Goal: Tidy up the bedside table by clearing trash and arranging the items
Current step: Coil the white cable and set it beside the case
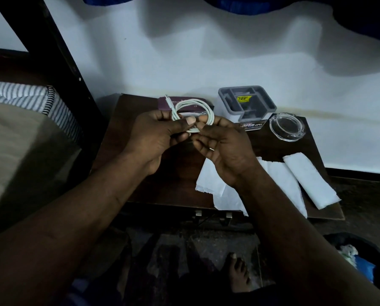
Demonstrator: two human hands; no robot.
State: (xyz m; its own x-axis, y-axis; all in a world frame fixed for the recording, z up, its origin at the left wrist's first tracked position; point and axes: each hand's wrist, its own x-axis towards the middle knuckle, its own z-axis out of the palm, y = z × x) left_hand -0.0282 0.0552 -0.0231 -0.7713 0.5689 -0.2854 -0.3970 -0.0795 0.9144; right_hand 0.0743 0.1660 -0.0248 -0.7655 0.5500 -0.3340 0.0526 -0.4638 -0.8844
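Observation:
A white charging cable (209,111) is coiled into a small loop above the dark wooden bedside table (162,186). My left hand (155,138) pinches the coil at its lower left, thumb on top. My right hand (224,149) grips the same coil from the right, and a short metal plug tip shows between its fingers. The other plug end sticks up at the coil's top left. Flat white tissue sheets (279,180) and a folded white tissue (310,180) lie on the right part of the table.
At the table's back stand a grey compartment organizer (248,102), a clear glass ashtray (287,127), a maroon booklet (162,104) and a small sticker card (250,125). A bed with a striped pillow (30,98) is left. A black bin (359,257) sits lower right on the floor.

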